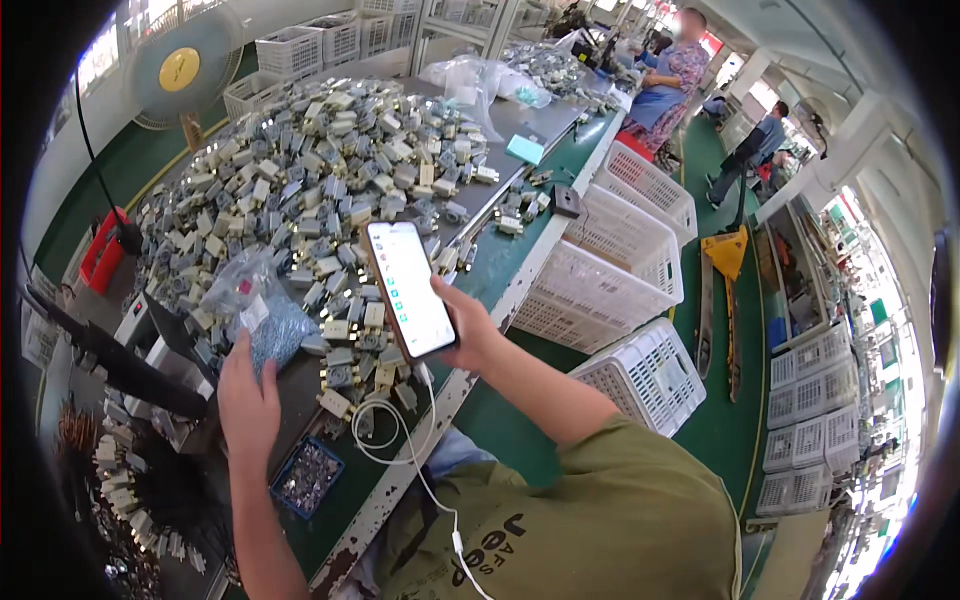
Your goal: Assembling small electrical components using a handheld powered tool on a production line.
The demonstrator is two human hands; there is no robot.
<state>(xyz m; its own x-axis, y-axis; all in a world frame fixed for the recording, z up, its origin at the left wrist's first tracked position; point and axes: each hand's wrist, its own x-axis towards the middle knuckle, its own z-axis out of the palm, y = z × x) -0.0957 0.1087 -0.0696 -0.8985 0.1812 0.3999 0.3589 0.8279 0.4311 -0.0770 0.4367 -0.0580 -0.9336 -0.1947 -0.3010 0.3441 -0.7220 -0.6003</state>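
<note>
Here's the long desk [365, 487], sweeping away from the person, and across it sprawls a great heap of grey-and-cream block-shaped parts [320, 160], many with shiny metallic ends. Over to the right, beside the desk edge, white plastic crates [590, 300] stand on the green floor.

Now to the hands! The left hand [248, 405] is loosely spread, fingers reaching forward, thumb well apart, gripping nothing; its fingertips are right at the near edge of a clear plastic bag [278, 332] of small bluish pieces, though whether they actually press on it I cannot tell. And the right hand [468, 325] is curled around the lower right side of a smartphone [412, 290], held tilted above the near side of the heap, screen lit. Nearer the person, a blue tray [325, 493] of tiny pieces sits on the desk, to the right of the left forearm. Slimmest of all, a white cable [457, 541] runs from the phone's lower end, looping by the desk edge.
</note>
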